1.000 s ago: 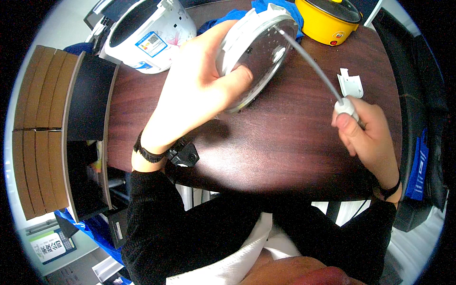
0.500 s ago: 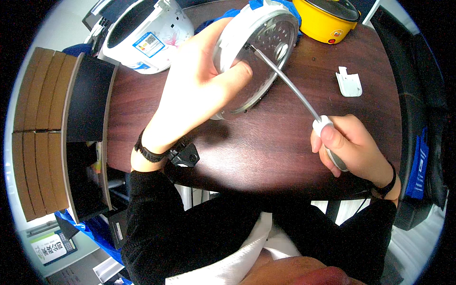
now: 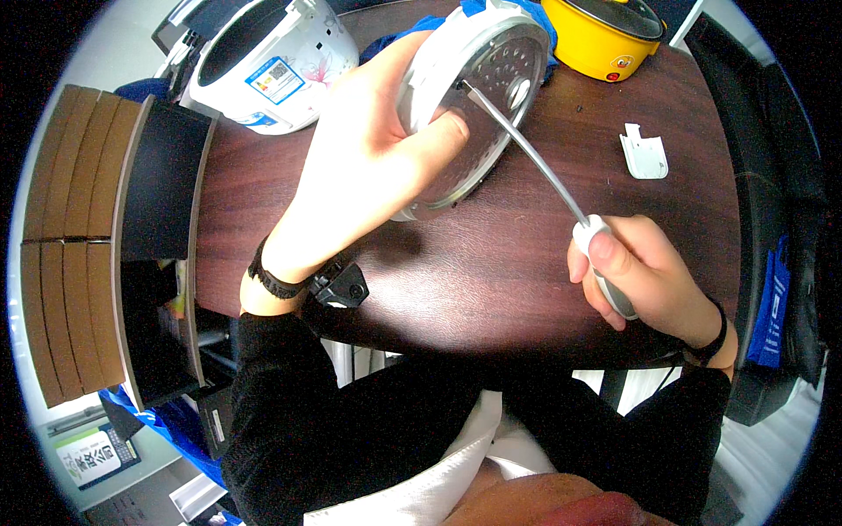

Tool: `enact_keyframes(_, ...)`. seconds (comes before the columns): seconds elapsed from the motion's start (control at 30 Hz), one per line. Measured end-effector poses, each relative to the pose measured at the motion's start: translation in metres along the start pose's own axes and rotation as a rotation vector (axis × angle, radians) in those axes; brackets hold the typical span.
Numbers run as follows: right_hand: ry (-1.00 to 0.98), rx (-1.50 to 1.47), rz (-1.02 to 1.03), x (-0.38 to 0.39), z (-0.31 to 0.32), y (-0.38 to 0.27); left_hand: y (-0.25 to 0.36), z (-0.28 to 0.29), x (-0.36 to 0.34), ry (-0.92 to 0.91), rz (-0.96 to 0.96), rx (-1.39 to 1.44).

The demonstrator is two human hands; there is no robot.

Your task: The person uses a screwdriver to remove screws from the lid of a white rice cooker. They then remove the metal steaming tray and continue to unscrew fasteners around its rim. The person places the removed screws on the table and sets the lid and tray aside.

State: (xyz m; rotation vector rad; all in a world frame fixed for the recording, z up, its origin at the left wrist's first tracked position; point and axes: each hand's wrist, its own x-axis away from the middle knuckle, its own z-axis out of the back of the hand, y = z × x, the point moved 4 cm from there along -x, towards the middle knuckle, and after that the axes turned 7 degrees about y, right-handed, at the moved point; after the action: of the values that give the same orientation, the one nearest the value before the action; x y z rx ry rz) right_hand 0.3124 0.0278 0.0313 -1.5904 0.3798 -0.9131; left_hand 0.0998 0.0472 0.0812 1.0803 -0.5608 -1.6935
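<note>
the left hand point(image 3: 368, 149) holds a round lid point(image 3: 460, 175) tilted above the surface point(image 3: 491, 289), its thumb lying over the shiny metal face and the other fingers out of sight behind the white rim, so how far they spread i cannot tell. the right hand point(image 3: 649, 276) is closed around the white and grey handle of a screwdriver point(image 3: 532, 159); the shaft slants up to the lid, and the tip seems to touch a dark spot on the metal, though it is too small to be sure.

a white pot body point(image 3: 316, 53) with a flower print bears a blue-edged label point(image 3: 274, 80) with a square code, its print too fine to read. a yellow pot point(image 3: 596, 44) shows a round emblem and a red control. near it lies a small white plastic piece point(image 3: 645, 155). pale lettering marks a blue bag point(image 3: 768, 311) at the far right.
</note>
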Motion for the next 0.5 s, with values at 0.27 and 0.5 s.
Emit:
enact_keyframes(0.27, 0.402, 0.762, 0.427, -0.003, 0.015, -0.014, 0.000, -0.001, 0.003, 0.003, 0.003, -0.073)
enact_keyframes(0.5, 0.860, 1.316, 0.551, 0.013, 0.023, -0.040, 0.001, -0.001, 0.000, -0.031, 0.066, -0.067)
